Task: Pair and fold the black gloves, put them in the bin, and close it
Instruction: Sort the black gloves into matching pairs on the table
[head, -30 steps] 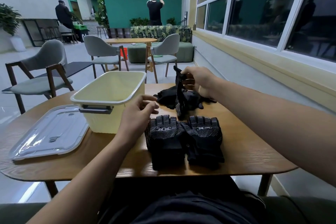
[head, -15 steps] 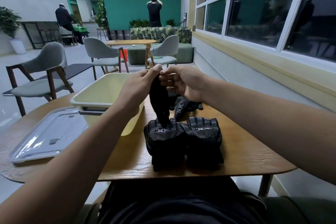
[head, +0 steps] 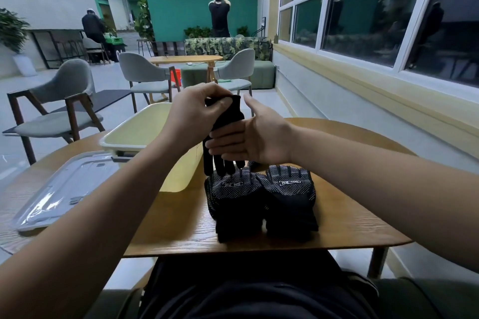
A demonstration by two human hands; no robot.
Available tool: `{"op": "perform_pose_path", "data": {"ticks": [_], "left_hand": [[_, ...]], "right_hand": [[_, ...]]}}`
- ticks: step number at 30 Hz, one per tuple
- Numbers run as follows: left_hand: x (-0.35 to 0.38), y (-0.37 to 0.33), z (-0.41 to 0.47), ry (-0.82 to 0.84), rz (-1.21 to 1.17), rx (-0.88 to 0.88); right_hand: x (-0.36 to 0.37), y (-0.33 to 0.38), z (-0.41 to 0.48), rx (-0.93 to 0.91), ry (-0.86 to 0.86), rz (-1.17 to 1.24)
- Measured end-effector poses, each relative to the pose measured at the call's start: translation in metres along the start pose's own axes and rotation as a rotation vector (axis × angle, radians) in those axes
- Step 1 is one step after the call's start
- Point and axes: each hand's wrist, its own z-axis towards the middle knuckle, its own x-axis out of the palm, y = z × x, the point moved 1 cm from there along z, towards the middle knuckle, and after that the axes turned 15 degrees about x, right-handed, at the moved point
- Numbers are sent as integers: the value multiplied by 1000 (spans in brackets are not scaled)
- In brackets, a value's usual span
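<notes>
The left hand held a black glove up above the table. Its grip was pinched closed on the cuff, so the glove hung cuff-up with its limp fingers pointing down, the tips just above the folded gloves below. The right hand lay against the glove's middle with fingers straight and together and thumb raised, its grip wide and closed on nothing. The black glove looked soft and matte (plain black on the side facing the camera).

Two folded pairs sat side by side, touching, near the table's front edge: the left pair and the right pair. Each was a chunky black knit bundle studded with small pale dots and bearing a white printed label. The table was light wood with visible grain and rounded corners.

Behind the left forearm stood the pale yellow plastic bin, rectangular, round-rimmed and open. The clear lid, glossy and shallow, lay flat on the table just beside the bin.
</notes>
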Motion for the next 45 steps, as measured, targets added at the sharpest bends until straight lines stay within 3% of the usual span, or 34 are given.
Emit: {"op": "perform_pose_path", "data": {"ticks": [8, 19, 23, 26, 35, 45], "left_hand": [[3, -9, -24, 96, 56, 212], [29, 0, -95, 323, -52, 175], [34, 2, -117, 441, -85, 156], [36, 1, -128, 464, -113, 130], [34, -1, -124, 548, -219, 37], [58, 29, -80, 366, -126, -73]], "right_hand": [[-7, -10, 29, -28, -28, 173], [-24, -29, 50, -58, -42, 324], [-42, -36, 59, -24, -230, 295], [-53, -39, 61, -31, -281, 279], [-84, -34, 42, -223, -459, 199], [-137, -74, 9, -393, -892, -53]]}}
